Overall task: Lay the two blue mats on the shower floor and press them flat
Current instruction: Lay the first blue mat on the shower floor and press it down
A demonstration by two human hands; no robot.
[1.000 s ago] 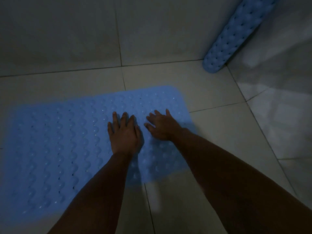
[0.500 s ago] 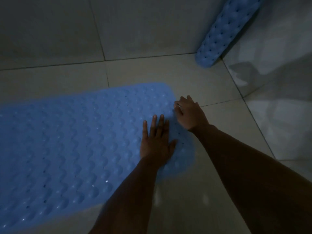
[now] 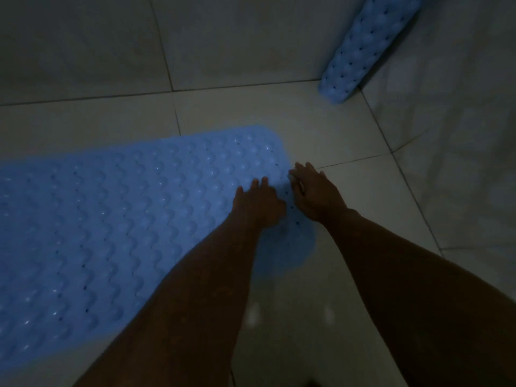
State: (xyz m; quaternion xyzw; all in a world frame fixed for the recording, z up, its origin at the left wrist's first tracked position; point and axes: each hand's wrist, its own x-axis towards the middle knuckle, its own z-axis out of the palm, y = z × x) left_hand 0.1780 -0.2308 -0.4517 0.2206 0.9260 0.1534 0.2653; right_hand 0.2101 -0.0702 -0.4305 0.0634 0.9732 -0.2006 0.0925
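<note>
One blue bubble-textured mat [image 3: 117, 219] lies spread on the tiled shower floor [image 3: 349, 219], filling the left half of the head view. My left hand [image 3: 258, 203] presses on it near its right end. My right hand [image 3: 314, 194] rests on the mat's right edge, fingers over the rim; whether it grips the edge is unclear in the dim light. The second blue mat [image 3: 363, 48] stands rolled up, leaning in the far right corner, well away from both hands.
Grey tiled walls [image 3: 223, 37] close the space at the back and on the right. Bare floor tiles lie between the spread mat and the rolled one. The scene is very dark.
Both hands have slid rightward along the spread mat toward its right end; the right hand reached the mat's edge and the left followed close beside it.
</note>
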